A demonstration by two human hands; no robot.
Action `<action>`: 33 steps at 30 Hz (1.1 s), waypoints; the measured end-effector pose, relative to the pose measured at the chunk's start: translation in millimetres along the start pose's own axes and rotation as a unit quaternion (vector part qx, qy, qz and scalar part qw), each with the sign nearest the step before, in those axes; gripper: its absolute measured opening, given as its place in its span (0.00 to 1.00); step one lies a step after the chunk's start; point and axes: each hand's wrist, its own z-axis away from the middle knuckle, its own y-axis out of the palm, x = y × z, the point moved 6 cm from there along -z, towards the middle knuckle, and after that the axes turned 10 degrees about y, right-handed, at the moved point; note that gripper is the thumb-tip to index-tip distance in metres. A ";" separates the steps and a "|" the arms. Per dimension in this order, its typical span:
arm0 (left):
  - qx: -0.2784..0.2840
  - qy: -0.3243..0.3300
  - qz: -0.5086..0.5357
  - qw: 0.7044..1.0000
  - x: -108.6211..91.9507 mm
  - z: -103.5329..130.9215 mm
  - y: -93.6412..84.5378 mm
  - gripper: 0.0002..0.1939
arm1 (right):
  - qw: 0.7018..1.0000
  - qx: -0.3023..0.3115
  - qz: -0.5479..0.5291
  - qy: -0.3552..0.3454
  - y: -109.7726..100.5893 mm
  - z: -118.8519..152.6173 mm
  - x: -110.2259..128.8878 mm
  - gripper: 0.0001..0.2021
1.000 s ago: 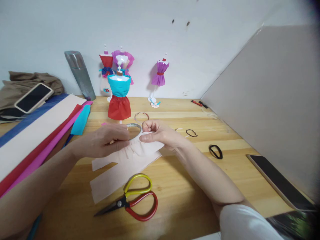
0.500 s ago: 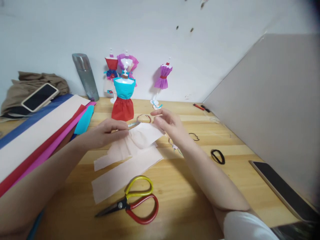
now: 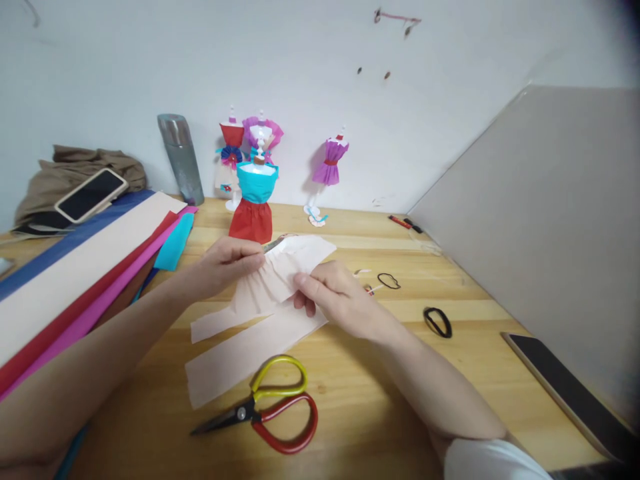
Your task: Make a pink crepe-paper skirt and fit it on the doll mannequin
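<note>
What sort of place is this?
Probably a home or small craft workspace: a wooden table with scissors, a pleated pale strip and small dressed mannequins.

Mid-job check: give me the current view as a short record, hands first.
Left hand: pinching a thin, pale pink, pleated strip at its upper left
Right hand: holding that strip's right side, thumb on top
Nearer: flat, pale pink rectangular strip; yellow-and-red-handled black metal scissors, blades pointing left
Behind: white mannequin in turquoise top, red skirt
Far right: black-screened phone
</note>
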 end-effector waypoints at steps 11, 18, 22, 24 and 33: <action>-0.001 -0.015 0.001 1.000 6.5 2.4 -2.8 0.23 | 0.967 0.127 -0.220 -0.001 14.9 -18.8 -25.3 0.27; 0.025 0.001 -0.031 0.999 -2.2 0.4 -3.6 0.23 | 0.966 0.245 -0.056 -0.061 15.0 4.4 3.3 0.18; 0.034 0.013 -0.044 0.998 -3.7 1.5 -5.6 0.22 | 0.954 0.268 -0.053 -0.124 -22.0 16.3 13.4 0.24; 0.037 0.020 -0.054 0.998 -6.9 1.4 -5.2 0.21 | 0.971 0.215 -0.063 -0.079 -37.5 11.0 7.9 0.24; 0.016 0.051 -0.101 0.993 -11.5 0.9 -1.1 0.19 | 0.957 0.214 -0.169 0.099 23.1 -5.2 -16.8 0.24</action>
